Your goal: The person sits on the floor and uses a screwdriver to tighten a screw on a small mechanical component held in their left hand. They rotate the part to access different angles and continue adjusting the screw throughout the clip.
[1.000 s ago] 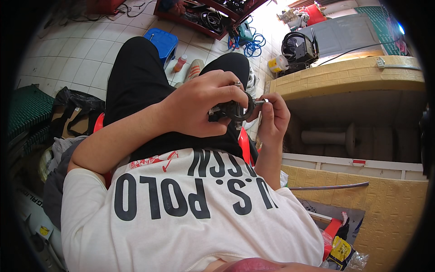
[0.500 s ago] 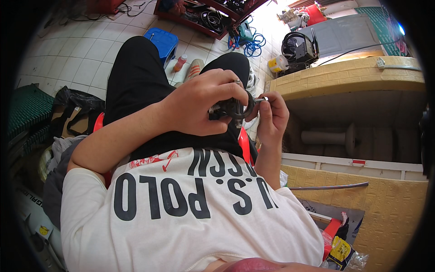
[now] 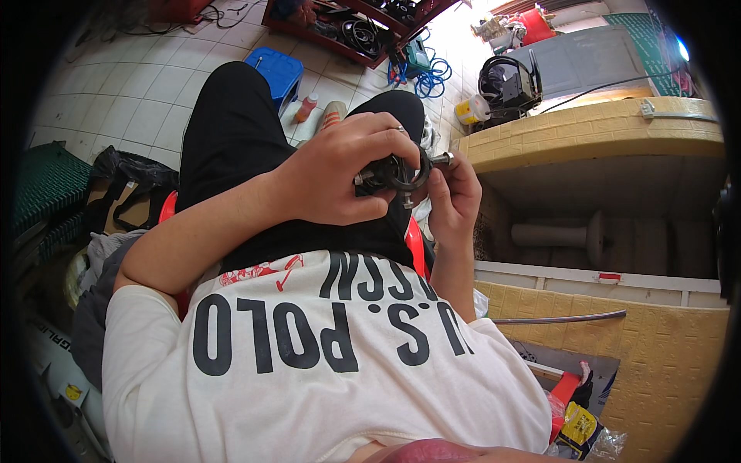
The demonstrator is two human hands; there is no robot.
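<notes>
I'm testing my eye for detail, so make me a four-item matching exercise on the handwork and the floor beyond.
Things
1. Ring
2. Bolt nearest the right hand
3. Bottle
4. Box

Descriptions
A. Blue, on the tiles
B. Silver, by fingertips
C. Black, in the left hand's grip
D. Reddish, on the tiles

Pairs: 1-C, 2-B, 3-D, 4-A

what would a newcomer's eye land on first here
Probably the white T-shirt with big dark upside-down lettering, filling the lower middle. Next, near the centre, the left hand holds a black ring-shaped part with silver bolts, the right hand close beside it. Towards the top, a bright blue box stands out on the tiled floor.
</notes>
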